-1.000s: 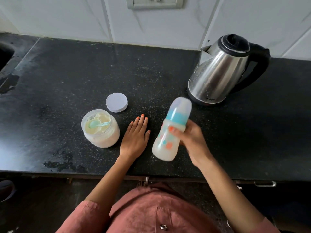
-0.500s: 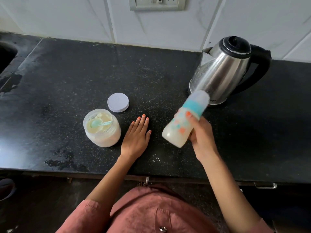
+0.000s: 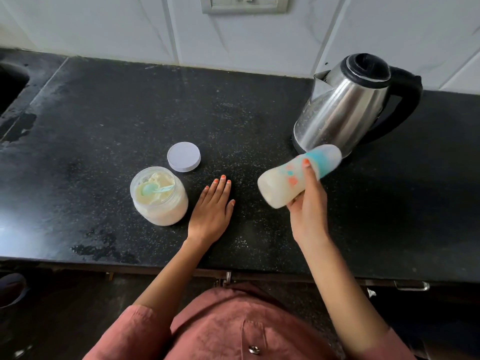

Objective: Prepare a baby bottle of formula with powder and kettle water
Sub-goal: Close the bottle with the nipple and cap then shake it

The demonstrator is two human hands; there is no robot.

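Note:
My right hand (image 3: 307, 206) grips a capped baby bottle (image 3: 283, 181) with a teal collar, coloured dots and milky liquid inside. The bottle is held above the counter, tipped almost flat with its cap pointing right toward the steel kettle (image 3: 342, 107). My left hand (image 3: 211, 207) lies flat on the black counter (image 3: 233, 107), fingers straight, just right of the open formula jar (image 3: 159, 197). A teal scoop (image 3: 153, 189) rests in the jar's pale powder. The jar's white lid (image 3: 184, 156) lies on the counter behind the jar.
A wall socket (image 3: 244, 3) sits on the white tiles at the back. A sink edge (image 3: 10, 81) shows at far left, with wet patches (image 3: 104, 249) near the counter's front edge. A drawer handle (image 3: 411, 285) is below the counter at right.
My right hand has swung the bottle up and to the right, tipping it from steeply tilted to nearly horizontal. My left hand has stayed flat on the counter.

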